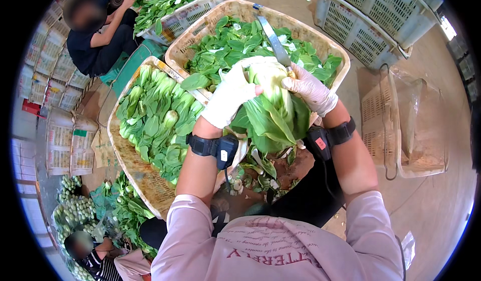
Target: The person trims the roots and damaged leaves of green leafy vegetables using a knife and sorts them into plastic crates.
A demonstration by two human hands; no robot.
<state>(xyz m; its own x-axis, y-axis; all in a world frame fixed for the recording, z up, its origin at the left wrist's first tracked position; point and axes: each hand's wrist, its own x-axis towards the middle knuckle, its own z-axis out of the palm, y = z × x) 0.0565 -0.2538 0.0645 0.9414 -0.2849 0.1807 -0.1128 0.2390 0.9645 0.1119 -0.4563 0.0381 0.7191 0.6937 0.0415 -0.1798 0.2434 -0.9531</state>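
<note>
My left hand (236, 89), in a white glove, grips a head of bok choy (272, 104) around its pale base, with the leaves hanging toward me. My right hand (310, 89), also gloved, holds a knife (274, 40) whose metal blade points up and away over the far crate. Its fingers also rest against the right side of the bok choy. Most of the knife's handle is hidden in the glove. Beneath the hands stands a plastic crate (342, 61) of loose green leaves (233, 42). To the left, another crate (112, 130) holds rows of bok choy heads (150, 112).
Leaf scraps (263, 168) litter the floor by my legs. Stacked white crates (360, 21) stand at upper right; a crate with a plastic liner (406, 127) and a metal hook (387, 168) is at right. One person (97, 37) sits upper left, another (101, 258) lower left.
</note>
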